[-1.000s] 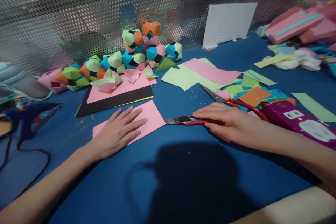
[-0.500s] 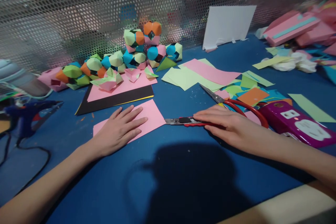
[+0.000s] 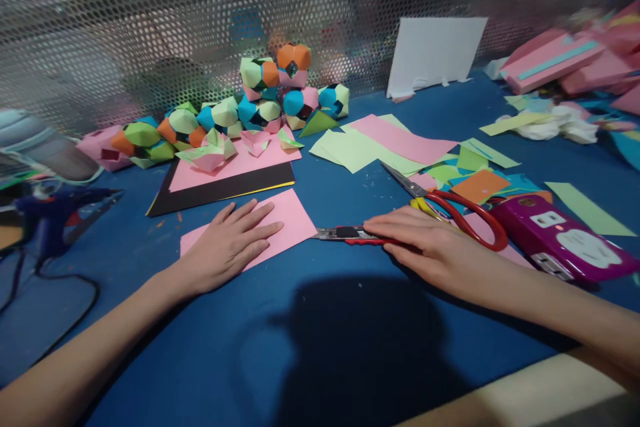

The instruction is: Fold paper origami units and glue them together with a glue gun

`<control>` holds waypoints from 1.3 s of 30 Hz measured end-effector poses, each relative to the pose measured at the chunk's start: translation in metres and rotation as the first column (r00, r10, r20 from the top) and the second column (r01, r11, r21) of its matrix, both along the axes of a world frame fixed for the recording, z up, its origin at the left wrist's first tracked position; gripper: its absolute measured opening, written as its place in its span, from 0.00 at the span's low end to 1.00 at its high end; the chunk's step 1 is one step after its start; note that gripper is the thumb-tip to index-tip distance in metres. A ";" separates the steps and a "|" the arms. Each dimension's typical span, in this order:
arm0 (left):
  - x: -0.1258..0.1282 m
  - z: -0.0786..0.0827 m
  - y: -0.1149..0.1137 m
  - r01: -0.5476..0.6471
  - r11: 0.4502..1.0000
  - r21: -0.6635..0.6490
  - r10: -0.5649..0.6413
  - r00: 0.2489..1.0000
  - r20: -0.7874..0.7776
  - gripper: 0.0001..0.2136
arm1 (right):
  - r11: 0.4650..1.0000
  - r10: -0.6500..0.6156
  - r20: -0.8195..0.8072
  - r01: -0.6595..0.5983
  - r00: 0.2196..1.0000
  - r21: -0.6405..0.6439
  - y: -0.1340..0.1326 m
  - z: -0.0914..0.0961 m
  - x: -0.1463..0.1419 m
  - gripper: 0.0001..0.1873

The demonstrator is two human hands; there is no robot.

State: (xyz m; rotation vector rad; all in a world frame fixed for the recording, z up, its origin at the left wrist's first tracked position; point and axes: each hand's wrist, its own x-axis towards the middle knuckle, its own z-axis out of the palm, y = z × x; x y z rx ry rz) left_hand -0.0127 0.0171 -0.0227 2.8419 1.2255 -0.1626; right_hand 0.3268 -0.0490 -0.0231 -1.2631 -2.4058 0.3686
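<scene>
My left hand [image 3: 227,247] lies flat with fingers spread on a folded-looking sheet of pink paper [image 3: 295,217], pressing it against the blue table. In my right hand [image 3: 425,240] is a red utility knife [image 3: 347,233], held low and nearly flat on the tabletop. Its blade points left and meets the right corner of the pink paper; the tip seems to be at or under the edge. The rear of the handle is hidden under my fingers. Just beyond that hand rest red-handled scissors [image 3: 495,230], blades pointing away to the left.
Folded paper balls [image 3: 297,103] line the perforated metal wall [image 3: 175,13]. A black sheet [image 3: 225,190] with pink paper on top sits behind my left hand. Green sheets [image 3: 335,147], a purple power strip [image 3: 560,237] and a white board [image 3: 440,50] are to the right, a glue gun [image 3: 55,217] left.
The knife and my right hand have slid slightly left toward the pink paper. My left hand stays on the paper. The whole view has shifted a little.
</scene>
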 end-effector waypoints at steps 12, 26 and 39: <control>0.002 0.003 -0.002 -0.007 1.000 -0.021 0.008 1.000 0.024 0.23 | 1.000 -0.002 -0.003 0.002 1.000 0.018 -0.003 -0.002 -0.004 0.19; 0.001 0.002 -0.003 -0.001 1.000 -0.014 0.001 0.999 0.046 0.22 | 0.999 -0.039 -0.063 0.040 0.997 0.024 -0.013 -0.002 -0.012 0.18; 0.000 0.001 -0.003 0.009 1.000 -0.018 -0.008 0.999 0.043 0.23 | 0.999 -0.040 -0.097 0.038 0.995 -0.022 -0.017 -0.003 -0.018 0.17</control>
